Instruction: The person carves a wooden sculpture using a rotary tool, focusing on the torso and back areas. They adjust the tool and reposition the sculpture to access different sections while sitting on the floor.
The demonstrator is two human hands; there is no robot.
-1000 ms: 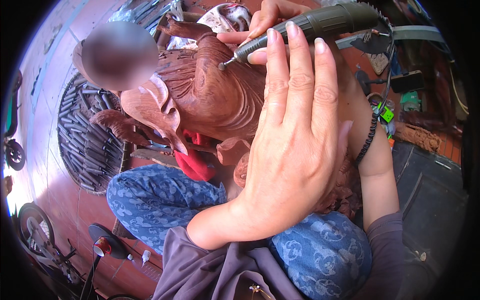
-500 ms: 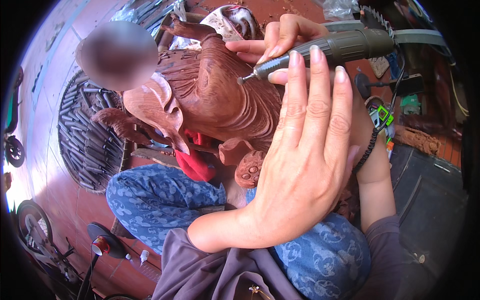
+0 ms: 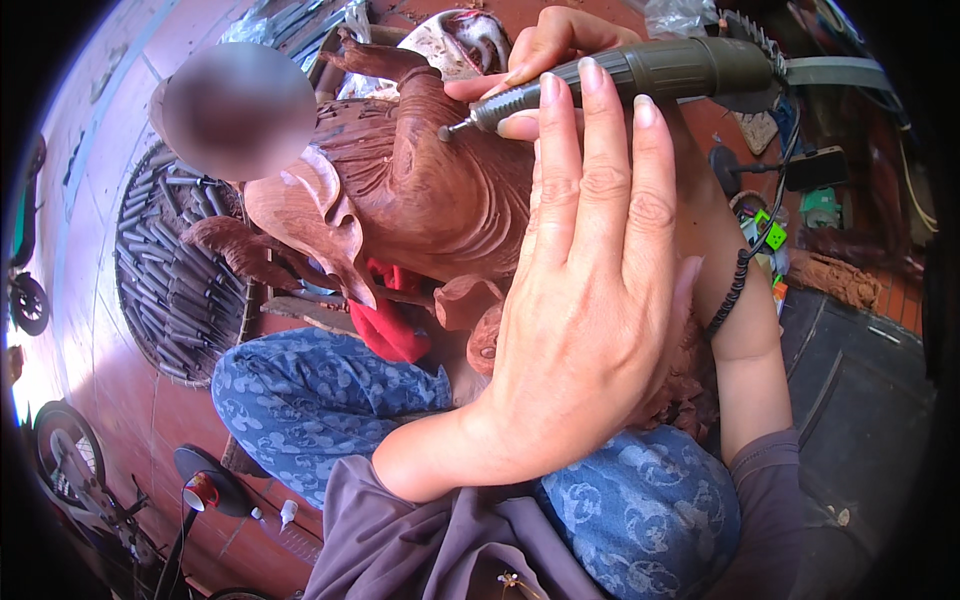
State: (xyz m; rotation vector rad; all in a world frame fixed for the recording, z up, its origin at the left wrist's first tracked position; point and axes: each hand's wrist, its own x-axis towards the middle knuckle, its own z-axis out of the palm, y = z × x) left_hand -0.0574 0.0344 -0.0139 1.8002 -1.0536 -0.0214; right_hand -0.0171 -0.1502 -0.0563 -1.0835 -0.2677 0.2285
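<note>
A reddish-brown wood carving (image 3: 465,190) with folded-drapery grooves lies tilted before me; a blurred round patch covers its upper left end. My right hand (image 3: 558,40) grips a dark green rotary carving tool (image 3: 640,72) in a pinch near its front end. The tool's small round-headed bit (image 3: 446,132) is over the grooved surface, at or very near the wood. My left hand (image 3: 590,270) spreads flat with fingers stretched up along the tool, back of the hand facing up. Whether those fingertips press on the tool I cannot tell. The left hand hides the carving's lower right.
A round basket (image 3: 160,370) full of dark chisel-like rods stands left on the tiled floor. A red cloth (image 3: 390,325) lies under the carving, by my knees in blue patterned trousers (image 3: 320,400). A coiled black cord (image 3: 732,295) hangs beside my right forearm. A bicycle wheel (image 3: 70,450) is far left.
My right hand and the carving tool have shifted left and slightly up, bringing the bit farther over the drapery. My left hand has moved left along with them. The carving looks unmoved.
</note>
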